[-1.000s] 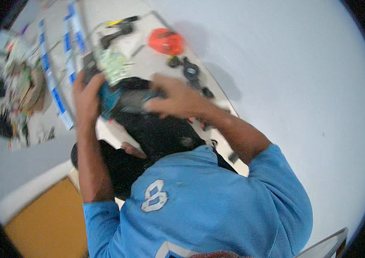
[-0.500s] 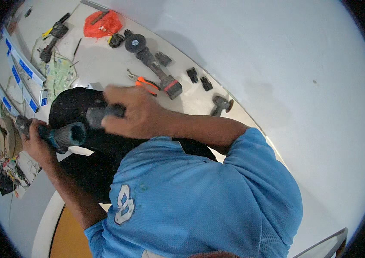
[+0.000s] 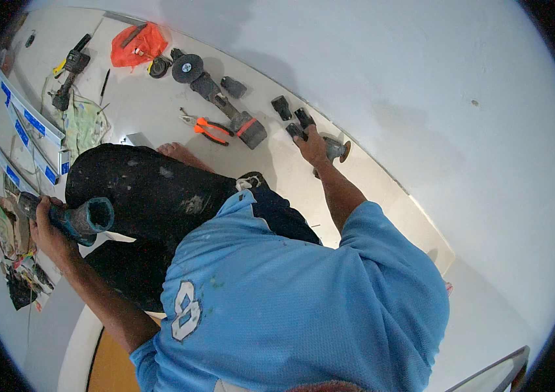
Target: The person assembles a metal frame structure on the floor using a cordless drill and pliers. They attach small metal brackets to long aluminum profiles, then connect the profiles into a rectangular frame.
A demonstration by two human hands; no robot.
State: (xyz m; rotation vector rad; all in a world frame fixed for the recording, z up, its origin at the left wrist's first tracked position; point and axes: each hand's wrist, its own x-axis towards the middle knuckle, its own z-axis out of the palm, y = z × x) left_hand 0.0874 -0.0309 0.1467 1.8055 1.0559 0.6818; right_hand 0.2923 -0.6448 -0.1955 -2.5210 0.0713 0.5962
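Note:
My left hand is wrapped round a teal and grey cordless power tool, whose round, hollow handle end faces right. The tool's other end lies beyond my fingers and I cannot make out its kind. Far to the right, my right hand reaches down to the white surface, its fingers closed on a small black battery pack. Two similar black battery packs lie just beyond it by the wall. Partly behind my right wrist is a small grey tool with a brown disc.
A cordless angle grinder, orange-handled pliers, an orange-red bag and another cordless tool lie ahead. Metal strips with blue labels are at left, above a cluttered pile. A wall borders the right.
My right hand has moved from near the tool's hollow end out to the right, carrying the black battery pack to the others. My left hand keeps its grip on the tool.

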